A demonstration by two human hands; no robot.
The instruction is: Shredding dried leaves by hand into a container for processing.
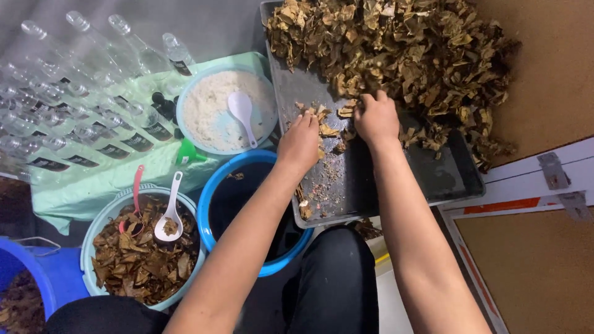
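Dried brown leaves (396, 43) lie heaped over the far end of a dark metal tray (445, 176), which juts out above a blue bucket (213, 185). Both hands work at the near edge of the heap. The left hand (300, 142) is palm down, fingers curled over loose leaf scraps (327, 127), so whether it grips any I cannot tell. The right hand (375, 117) is knuckles up, fingers dug into the pile and closed around a clump. Both forearms reach forward, nearly straight. This looks like gathering or sorting the leaves. A light blue basin (93, 238) of leaf pieces holds a white spoon (170, 219); another bowl (185, 102) holds white powder.
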